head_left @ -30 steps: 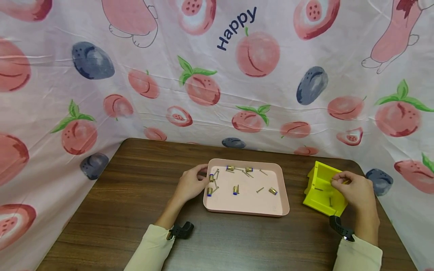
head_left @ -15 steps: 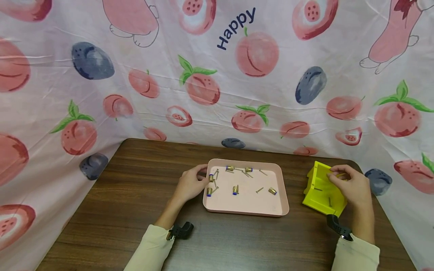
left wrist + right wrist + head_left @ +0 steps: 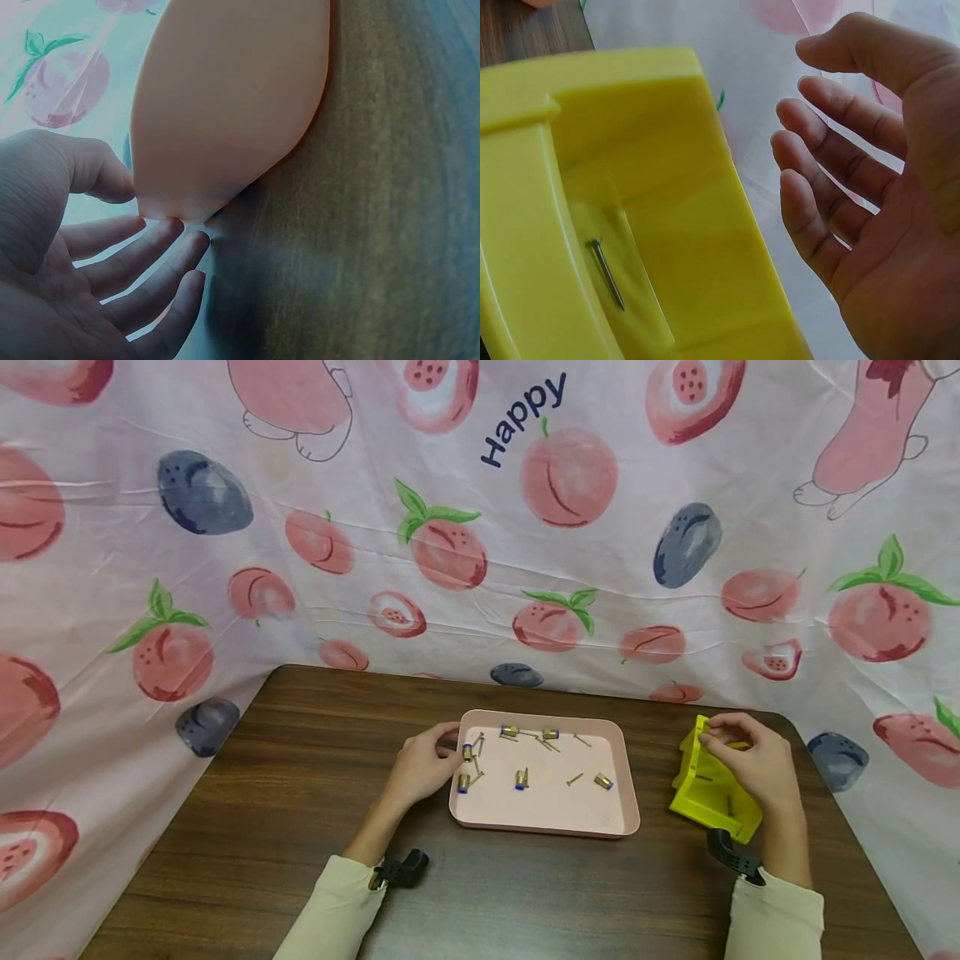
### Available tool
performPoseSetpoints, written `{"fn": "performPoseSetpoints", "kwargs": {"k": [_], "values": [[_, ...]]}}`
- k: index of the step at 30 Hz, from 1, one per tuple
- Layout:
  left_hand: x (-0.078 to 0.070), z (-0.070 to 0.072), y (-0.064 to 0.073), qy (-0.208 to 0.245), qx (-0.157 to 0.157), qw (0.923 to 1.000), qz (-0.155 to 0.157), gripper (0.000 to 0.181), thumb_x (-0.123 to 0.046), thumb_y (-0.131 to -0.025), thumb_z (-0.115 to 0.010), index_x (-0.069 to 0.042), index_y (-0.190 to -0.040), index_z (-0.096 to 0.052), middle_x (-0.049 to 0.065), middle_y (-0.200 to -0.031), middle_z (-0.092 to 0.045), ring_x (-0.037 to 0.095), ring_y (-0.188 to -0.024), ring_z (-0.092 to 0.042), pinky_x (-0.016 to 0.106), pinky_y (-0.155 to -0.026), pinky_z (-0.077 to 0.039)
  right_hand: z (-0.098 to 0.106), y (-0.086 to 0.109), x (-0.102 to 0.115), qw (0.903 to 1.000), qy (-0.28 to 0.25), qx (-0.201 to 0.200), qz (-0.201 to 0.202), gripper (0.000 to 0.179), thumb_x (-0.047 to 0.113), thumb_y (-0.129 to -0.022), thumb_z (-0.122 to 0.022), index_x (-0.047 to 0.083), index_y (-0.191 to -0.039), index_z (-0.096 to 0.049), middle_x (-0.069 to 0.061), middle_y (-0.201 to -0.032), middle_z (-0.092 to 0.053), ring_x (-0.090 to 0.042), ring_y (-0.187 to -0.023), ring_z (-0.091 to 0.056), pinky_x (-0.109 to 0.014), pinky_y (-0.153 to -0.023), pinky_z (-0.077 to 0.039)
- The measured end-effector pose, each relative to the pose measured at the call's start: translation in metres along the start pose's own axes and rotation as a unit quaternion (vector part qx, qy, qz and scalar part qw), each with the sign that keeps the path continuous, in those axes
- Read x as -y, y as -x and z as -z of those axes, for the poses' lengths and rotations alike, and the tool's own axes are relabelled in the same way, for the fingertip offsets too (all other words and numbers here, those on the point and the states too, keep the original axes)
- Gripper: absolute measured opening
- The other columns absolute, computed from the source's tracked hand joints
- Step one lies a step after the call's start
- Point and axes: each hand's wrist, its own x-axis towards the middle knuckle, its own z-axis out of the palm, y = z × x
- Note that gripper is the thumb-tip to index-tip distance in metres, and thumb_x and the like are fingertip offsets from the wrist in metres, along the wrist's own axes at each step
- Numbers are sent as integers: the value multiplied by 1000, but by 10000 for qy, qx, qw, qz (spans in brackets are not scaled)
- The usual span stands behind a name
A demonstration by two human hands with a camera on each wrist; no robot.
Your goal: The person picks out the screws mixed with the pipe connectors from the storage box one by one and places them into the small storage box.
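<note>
My left hand (image 3: 426, 765) rests at the left end of a pink tray (image 3: 555, 822). In the left wrist view its fingertips touch the tray's outer wall (image 3: 232, 90), fingers loosely bent and thumb at the rim. My right hand (image 3: 753, 760) hovers over the far side of a yellow bin (image 3: 693, 806). The right wrist view shows its fingers apart from the bin and holding nothing. A screw (image 3: 606, 274) lies inside the bin. Brass fittings with blue collars, such as one fitting (image 3: 521, 780), lie in the tray among several screws, one screw (image 3: 574, 779) near the middle.
Both containers stand on a dark wooden table (image 3: 300, 735), the bin to the right of the tray. A fruit-print cloth (image 3: 450, 635) hangs behind the table and along its sides. Black wrist straps, one strap (image 3: 405, 868) at the left, sit by the sleeves.
My right hand has moved left and slightly away across the bin, from its right side toward its far left edge. My left hand and the tray stay in place.
</note>
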Motion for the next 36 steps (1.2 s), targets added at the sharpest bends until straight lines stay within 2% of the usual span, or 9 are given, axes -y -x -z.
{"fn": "performPoseSetpoints", "kwargs": {"k": [6,13,16,26,32,36], "values": [[17,-9,-6,-122,2,9996,272,54,-28,-93,-76,-17,-146,-72,-6,-122,-79,8,-95,-77,39,-85,-62,-8,-1,9,9997,-119,44,192,26,12,-96,-83,-2,-118,-77,13,-95,-73,6,-85,-61,-8,-76,-48],[18,-10,-7,-140,8,9995,294,55,-29,-92,-78,-21,-146,-71,-6,-123,-79,7,-95,-77,42,-86,-62,-21,-4,16,9986,-74,306,423,28,12,-96,-84,-3,-118,-77,-8,-98,-76,2,-82,-63,-9,-75,-50],[17,-10,-7,-139,41,9994,322,55,-29,-93,-77,-21,-147,-71,-6,-123,-79,7,-96,-77,41,-86,-62,-26,-6,19,9980,-109,416,454,28,12,-96,-85,-3,-118,-77,-13,-100,-76,1,-82,-64,-10,-75,-50],[18,-9,-8,-163,103,9992,364,54,-29,-94,-76,-21,-147,-71,-5,-124,-79,7,-96,-77,40,-86,-62,-40,-9,30,9953,-68,831,484,30,18,-96,-84,0,-119,-77,-12,-102,-77,-7,-85,-65,-13,-75,-51],[18,-9,-7,-118,108,9992,355,54,-31,-95,-76,-20,-148,-71,-6,-124,-79,5,-95,-77,40,-86,-62,-49,-11,38,9928,-210,995,627,31,13,-94,-86,-2,-119,-77,-12,-100,-77,-8,-83,-67,-13,-74,-52],[0,-1,1,-89,36,9998,144,53,-27,-95,-74,-14,-146,-72,0,-123,-79,10,-95,-78,38,-84,-62,-55,-11,41,9918,-280,1022,717,30,12,-92,-87,0,-118,-78,-10,-99,-77,-10,-83,-67,-13,-74,-52]]}}
